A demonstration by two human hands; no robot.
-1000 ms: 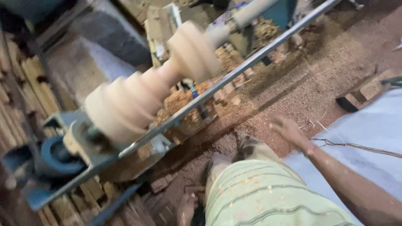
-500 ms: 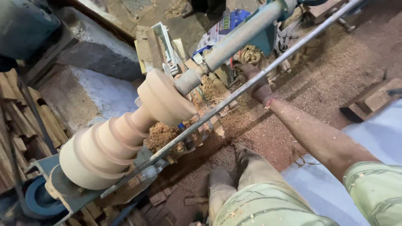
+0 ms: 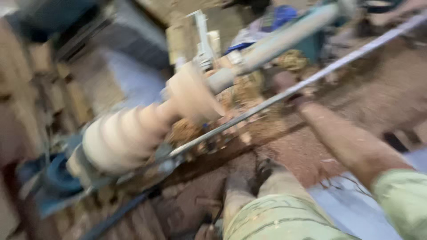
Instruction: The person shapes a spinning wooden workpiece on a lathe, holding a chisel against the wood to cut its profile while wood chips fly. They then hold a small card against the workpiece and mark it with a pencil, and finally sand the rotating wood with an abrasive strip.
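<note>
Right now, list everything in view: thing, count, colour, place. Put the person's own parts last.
turned wood piece: one, pale tan, ringed profile, mounted on the lathe, left of centre.
metal shaft: one, grey, running from the wood piece's wide end to upper right.
long metal bar: one, silver, diagonal in front of the wood piece.
lathe frame: one, blue, lower left.
wood shavings: a heap, brown-orange, under the wood piece.
sawdust floor: reddish brown, right side.
white sheet: one, lower right.
right hand: one, blurred, at the long metal bar; grip unclear.
right sleeve: pale green, lower right.
left hand: not in view.
</note>
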